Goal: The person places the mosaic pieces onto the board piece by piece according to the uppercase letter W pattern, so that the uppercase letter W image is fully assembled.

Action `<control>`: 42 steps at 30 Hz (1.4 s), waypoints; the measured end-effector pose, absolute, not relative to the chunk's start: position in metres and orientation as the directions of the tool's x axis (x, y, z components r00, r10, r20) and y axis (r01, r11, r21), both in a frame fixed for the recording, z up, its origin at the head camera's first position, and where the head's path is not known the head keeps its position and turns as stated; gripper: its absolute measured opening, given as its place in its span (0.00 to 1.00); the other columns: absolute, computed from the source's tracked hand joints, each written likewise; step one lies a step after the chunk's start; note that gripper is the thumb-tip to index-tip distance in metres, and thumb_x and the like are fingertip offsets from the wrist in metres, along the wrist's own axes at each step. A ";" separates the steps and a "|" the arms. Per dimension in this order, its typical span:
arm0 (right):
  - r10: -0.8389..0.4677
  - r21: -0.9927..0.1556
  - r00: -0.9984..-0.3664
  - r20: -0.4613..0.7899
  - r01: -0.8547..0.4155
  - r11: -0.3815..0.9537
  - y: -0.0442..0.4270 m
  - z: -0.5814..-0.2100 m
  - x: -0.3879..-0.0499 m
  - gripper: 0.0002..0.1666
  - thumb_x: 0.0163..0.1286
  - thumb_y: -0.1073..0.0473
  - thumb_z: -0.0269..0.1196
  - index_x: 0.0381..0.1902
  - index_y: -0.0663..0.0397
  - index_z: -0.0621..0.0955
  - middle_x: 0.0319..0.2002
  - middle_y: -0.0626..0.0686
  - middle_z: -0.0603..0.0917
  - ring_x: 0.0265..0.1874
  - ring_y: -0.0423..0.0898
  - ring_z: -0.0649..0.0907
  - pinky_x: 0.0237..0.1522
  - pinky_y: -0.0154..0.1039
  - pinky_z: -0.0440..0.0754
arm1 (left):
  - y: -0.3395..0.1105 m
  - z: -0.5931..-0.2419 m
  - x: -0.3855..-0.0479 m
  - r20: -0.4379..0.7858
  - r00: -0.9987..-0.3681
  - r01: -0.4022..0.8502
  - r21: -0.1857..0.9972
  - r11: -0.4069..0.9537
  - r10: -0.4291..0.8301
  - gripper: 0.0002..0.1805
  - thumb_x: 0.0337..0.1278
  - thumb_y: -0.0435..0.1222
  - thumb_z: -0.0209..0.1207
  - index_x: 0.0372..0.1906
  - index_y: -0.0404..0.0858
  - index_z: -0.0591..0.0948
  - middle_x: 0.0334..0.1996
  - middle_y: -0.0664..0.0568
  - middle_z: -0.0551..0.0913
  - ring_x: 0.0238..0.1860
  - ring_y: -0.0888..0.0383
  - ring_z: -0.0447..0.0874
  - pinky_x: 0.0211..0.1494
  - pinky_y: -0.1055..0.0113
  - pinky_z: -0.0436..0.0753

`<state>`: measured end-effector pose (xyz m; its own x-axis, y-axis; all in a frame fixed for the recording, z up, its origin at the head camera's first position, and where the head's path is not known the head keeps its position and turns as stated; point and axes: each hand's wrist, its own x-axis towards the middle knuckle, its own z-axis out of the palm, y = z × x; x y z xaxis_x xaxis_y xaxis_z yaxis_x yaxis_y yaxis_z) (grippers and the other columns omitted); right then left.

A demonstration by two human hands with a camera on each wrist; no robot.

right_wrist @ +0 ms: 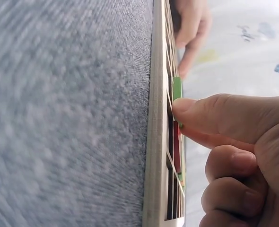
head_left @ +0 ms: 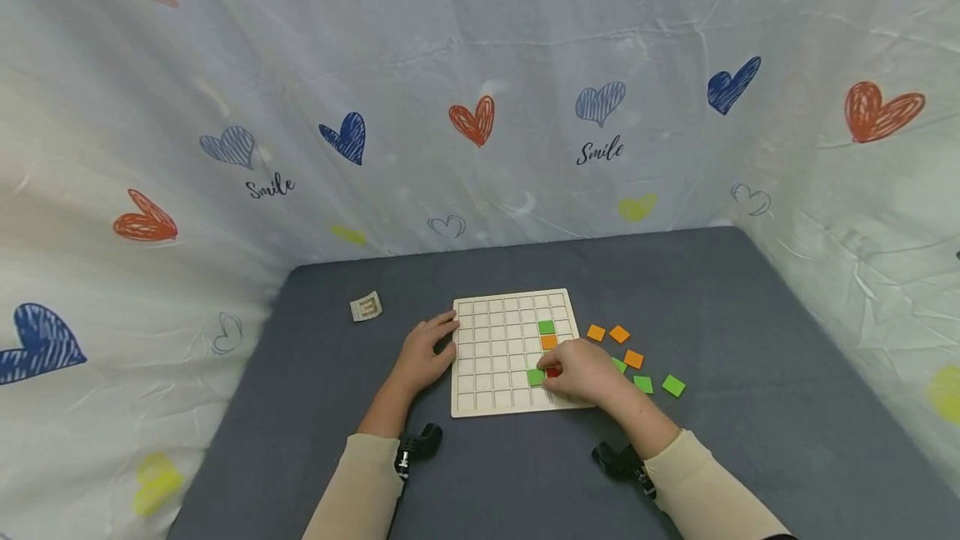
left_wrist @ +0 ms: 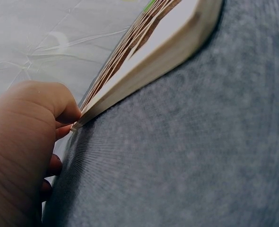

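A pale wooden grid board (head_left: 495, 413) lies flat on the table. My left hand (head_left: 422, 357) touches the board's left edge with thumb and fingertips, the fingers loosely extended. My right hand (head_left: 588, 371) is over the board's lower right part. Its thumb and index finger pinch a green square tile (right_wrist: 177, 87) at the grid. Beside that tile sits a red tile (right_wrist: 177, 149), partly covered by the hand in the head view. Farther up the grid lie another green tile (head_left: 547, 327) and an orange tile (head_left: 549, 342).
Right of the board, several loose orange tiles (head_left: 619, 334) and green tiles (head_left: 673, 386) lie on the dark grey table (head_left: 315, 473). A small printed paper piece (head_left: 366, 307) lies at the back left. A white curtain (head_left: 525, 48) with hearts surrounds the table's back and sides.
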<state>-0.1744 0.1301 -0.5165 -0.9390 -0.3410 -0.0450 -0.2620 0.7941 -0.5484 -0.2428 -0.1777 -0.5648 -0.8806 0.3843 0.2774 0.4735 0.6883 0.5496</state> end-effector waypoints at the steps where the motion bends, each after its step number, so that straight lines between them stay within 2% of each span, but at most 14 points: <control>1: -0.341 -0.544 -0.939 -0.044 -0.264 0.797 0.130 -0.516 -0.174 0.14 0.59 0.59 0.77 0.45 0.46 0.92 0.39 0.44 0.90 0.33 0.37 0.81 0.35 0.39 0.80 | -0.178 -0.565 -0.243 0.275 -0.882 0.472 0.550 0.689 0.384 0.23 0.70 0.35 0.57 0.67 0.36 0.80 0.71 0.46 0.74 0.71 0.40 0.69 0.70 0.39 0.68; 10: -0.338 -0.508 -0.941 -0.034 -0.275 0.816 0.128 -0.515 -0.173 0.13 0.59 0.55 0.77 0.44 0.44 0.92 0.39 0.42 0.89 0.33 0.37 0.81 0.35 0.39 0.80 | -0.178 -0.565 -0.243 0.247 -0.890 0.453 0.556 0.696 0.382 0.24 0.70 0.36 0.57 0.68 0.37 0.80 0.72 0.48 0.73 0.72 0.41 0.68 0.71 0.41 0.67; 16: -0.356 -0.494 -0.934 -0.008 -0.306 0.814 0.131 -0.514 -0.174 0.14 0.60 0.54 0.77 0.45 0.45 0.92 0.40 0.43 0.90 0.34 0.38 0.83 0.36 0.39 0.80 | -0.177 -0.564 -0.244 0.243 -0.893 0.449 0.547 0.707 0.379 0.24 0.71 0.36 0.57 0.68 0.37 0.79 0.72 0.48 0.72 0.74 0.41 0.66 0.74 0.40 0.62; 18: -0.358 -0.508 -0.934 -0.005 -0.306 0.805 0.134 -0.512 -0.175 0.15 0.61 0.54 0.76 0.46 0.46 0.92 0.36 0.44 0.89 0.30 0.37 0.81 0.31 0.37 0.78 | -0.177 -0.564 -0.243 0.251 -0.891 0.453 0.543 0.707 0.378 0.24 0.70 0.36 0.57 0.68 0.37 0.80 0.72 0.47 0.73 0.73 0.41 0.67 0.74 0.40 0.62; 20: -0.345 -0.544 -0.938 -0.018 -0.280 0.791 0.139 -0.510 -0.176 0.17 0.61 0.54 0.76 0.48 0.48 0.91 0.25 0.44 0.85 0.21 0.37 0.75 0.24 0.35 0.70 | -0.176 -0.563 -0.243 0.258 -0.890 0.455 0.543 0.706 0.376 0.24 0.70 0.36 0.58 0.67 0.36 0.80 0.72 0.46 0.73 0.73 0.41 0.67 0.74 0.40 0.63; 23: -0.309 -0.615 -0.950 -0.040 -0.220 0.757 0.148 -0.503 -0.179 0.18 0.64 0.54 0.73 0.51 0.50 0.90 0.13 0.43 0.70 0.13 0.38 0.62 0.19 0.35 0.58 | -0.176 -0.562 -0.242 0.257 -0.892 0.451 0.550 0.703 0.371 0.24 0.69 0.36 0.58 0.67 0.36 0.80 0.71 0.47 0.73 0.73 0.41 0.68 0.73 0.40 0.64; 25: -0.282 -0.650 -0.959 -0.041 -0.188 0.736 0.156 -0.499 -0.180 0.18 0.66 0.55 0.71 0.53 0.52 0.90 0.12 0.43 0.62 0.13 0.39 0.58 0.19 0.35 0.56 | -0.175 -0.562 -0.242 0.259 -0.893 0.450 0.551 0.703 0.369 0.24 0.69 0.35 0.58 0.67 0.36 0.80 0.71 0.47 0.73 0.73 0.41 0.68 0.73 0.40 0.65; 30: -0.233 -0.704 -0.972 -0.015 -0.155 0.693 0.178 -0.490 -0.184 0.19 0.70 0.56 0.69 0.56 0.58 0.87 0.14 0.43 0.58 0.14 0.41 0.57 0.20 0.36 0.61 | -0.176 -0.563 -0.242 0.268 -0.889 0.458 0.548 0.700 0.372 0.23 0.69 0.34 0.58 0.67 0.36 0.80 0.71 0.46 0.74 0.72 0.41 0.68 0.74 0.40 0.63; 34: -0.192 -0.734 -0.981 -0.016 -0.119 0.669 0.197 -0.488 -0.187 0.20 0.72 0.57 0.67 0.58 0.59 0.86 0.14 0.44 0.58 0.13 0.42 0.58 0.18 0.37 0.62 | -0.176 -0.563 -0.242 0.266 -0.887 0.462 0.545 0.700 0.379 0.24 0.69 0.34 0.58 0.67 0.35 0.80 0.71 0.46 0.73 0.72 0.42 0.69 0.76 0.40 0.60; 42: -0.099 -0.732 -0.994 -0.043 -0.036 0.680 0.229 -0.493 -0.195 0.22 0.73 0.57 0.66 0.61 0.59 0.84 0.20 0.50 0.70 0.16 0.47 0.68 0.21 0.40 0.68 | -0.177 -0.564 -0.244 0.277 -0.879 0.477 0.548 0.687 0.389 0.24 0.69 0.34 0.58 0.67 0.34 0.80 0.71 0.45 0.74 0.71 0.41 0.70 0.71 0.41 0.68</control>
